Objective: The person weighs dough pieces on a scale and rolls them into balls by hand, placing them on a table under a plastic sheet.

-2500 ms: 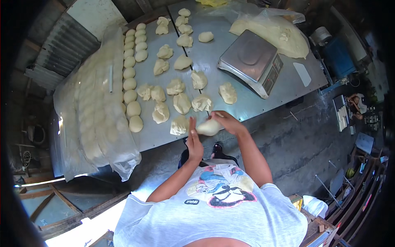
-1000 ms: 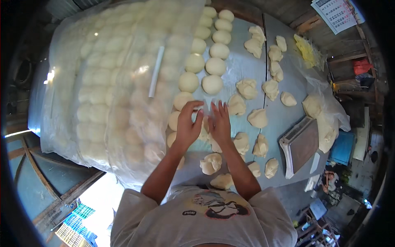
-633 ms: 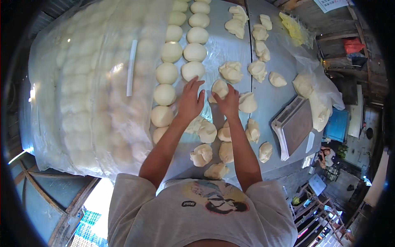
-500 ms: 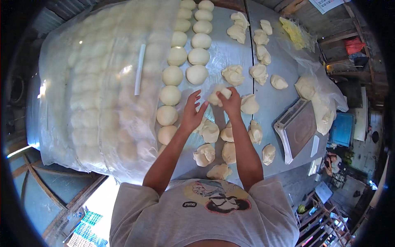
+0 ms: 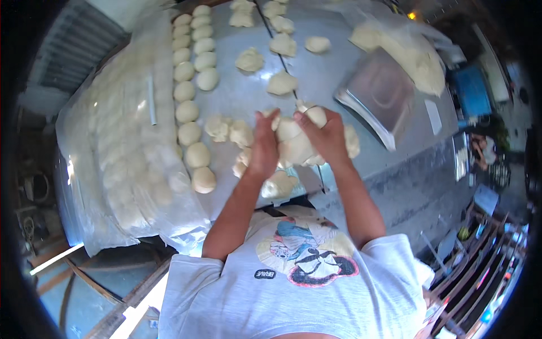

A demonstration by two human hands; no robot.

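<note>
My right hand (image 5: 328, 135) is closed round a pale lump of dough (image 5: 317, 116), its thumb and fingers bent over it. My left hand (image 5: 265, 146) is beside it on the left, fingers curled against a bit of dough (image 5: 275, 121) near the thumb; motion blurs the fingertips. Below and between the hands, several loose dough pieces (image 5: 296, 150) crowd together on the metal table, partly hidden by my wrists. More rough dough pieces (image 5: 226, 131) lie just left of my left hand.
At the left stand rows of smooth dough balls (image 5: 189, 134), beside more under a plastic sheet (image 5: 113, 164). Right of my hands is a scale (image 5: 378, 90), with a big dough mass (image 5: 418, 62) behind it. Rough pieces (image 5: 282, 83) lie farther off.
The view has shifted toward the table's right side. My hands have moved right and nearer, over the loose pieces. My left hand, open before, has curled in against dough.
</note>
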